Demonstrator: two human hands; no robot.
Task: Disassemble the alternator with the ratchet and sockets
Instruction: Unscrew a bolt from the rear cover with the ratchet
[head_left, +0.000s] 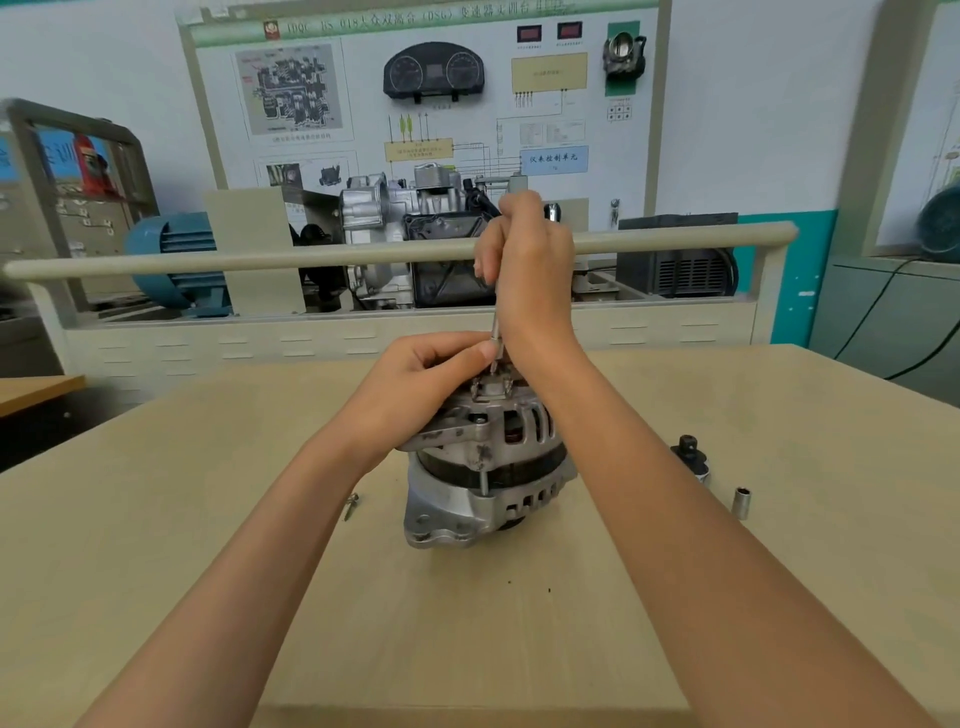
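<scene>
The alternator (483, 467) stands on end near the middle of the tabletop (208, 597), with 1 loose bolt (351, 505) lying just to its left and 2 items to its right: a black ratchet head (691, 453), partly hidden by the right forearm, and beside it an upright socket (741, 501). Both forearms reach in from the near edge and meet over the alternator, hiding most of its top. The left hand (421, 384) rests against the upper housing, its fingers curled and the thumb and forefinger pinching the lower end of a thin driver (494, 343) where it meets the top fitting. The right hand (530, 260) is raised above, wrapped tight round the driver's handle, which is mostly hidden in the fist. Past the tabletop's far edge runs a beige rail (311, 257), and behind it stand a gearbox (415, 228) on a training bench, a blue motor (171, 260) and a wall board (415, 93). Bare tabletop lies open in front of the alternator and to both sides.
</scene>
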